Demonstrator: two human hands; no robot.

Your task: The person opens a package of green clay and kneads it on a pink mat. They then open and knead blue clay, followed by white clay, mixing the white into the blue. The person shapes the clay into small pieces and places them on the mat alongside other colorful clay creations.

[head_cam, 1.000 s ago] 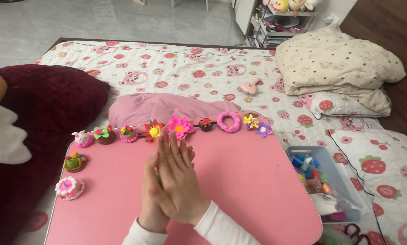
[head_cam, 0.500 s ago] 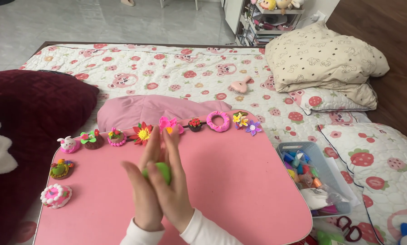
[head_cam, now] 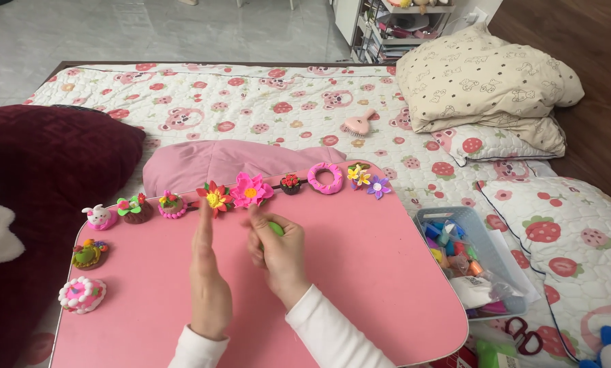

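The pink bench (head_cam: 360, 272) had a broad bare stretch in its middle and right half; the clay pieces kept to its far and left edges. Along the far edge sat a white rabbit figure (head_cam: 99, 217), a red-and-yellow flower (head_cam: 214, 197), a large pink flower (head_cam: 251, 191) and a pink ring (head_cam: 325, 178); a white-and-pink cake (head_cam: 82, 294) lay near the left edge. The left hand (head_cam: 209, 279) stood open and flat, on edge, holding nothing. Just beside it, the right hand (head_cam: 277, 251) was curled around a small green clay lump (head_cam: 276, 228), pinched at the fingertips, it seemed. Off the bench's right edge, on the patterned quilt (head_cam: 251, 102), a grey-blue plastic basket (head_cam: 491, 262) held mixed coloured clay pieces and clear bags. Red-handled scissors (head_cam: 520, 332) lay near its front corner.
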